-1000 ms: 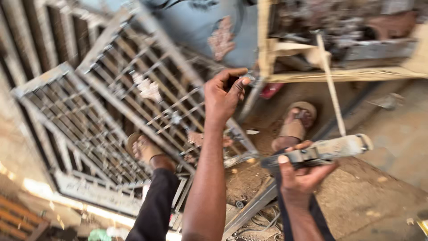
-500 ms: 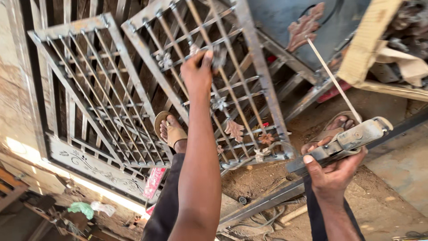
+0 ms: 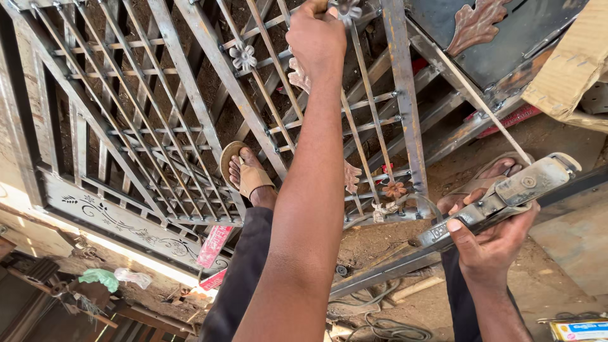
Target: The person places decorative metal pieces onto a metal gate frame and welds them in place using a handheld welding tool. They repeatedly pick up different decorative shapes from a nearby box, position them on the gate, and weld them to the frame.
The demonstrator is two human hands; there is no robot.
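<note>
Left hand (image 3: pixel 315 35) closed on a thin bar of the metal grille (image 3: pixel 405 120) at far centre, right hand (image 3: pixel 491 244) wrapped round a welding electrode holder (image 3: pixel 506 196) near right, its rod (image 3: pixel 484 107) slanting up-left toward the grille frame.

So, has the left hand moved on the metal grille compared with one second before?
Yes. The left hand has gone up the metal grille, from the lower bars to near its top edge, at a metal flower. The camera also moved.
</note>
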